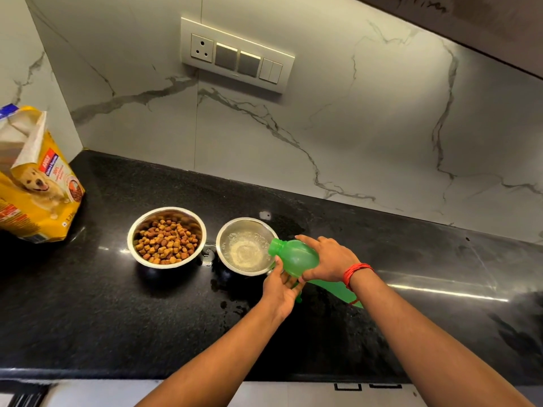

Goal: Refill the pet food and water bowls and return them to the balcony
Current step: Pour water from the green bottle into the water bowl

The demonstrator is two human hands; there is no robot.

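Two steel bowls stand side by side on the black counter [117, 304]. The left bowl [167, 237] is full of brown kibble. The right bowl [246, 245] holds water. A green plastic bottle [295, 255] is tipped on its side, its open mouth over the right bowl's rim. My right hand [329, 259] grips the bottle's body from above. My left hand [280, 289] supports it from below, just in front of the water bowl.
A yellow dog food bag [38, 183] stands open at the far left of the counter. Water drops [232, 306] lie on the counter in front of the bowls. A marble wall with a switch panel [236, 55] rises behind. The counter's front edge is near me.
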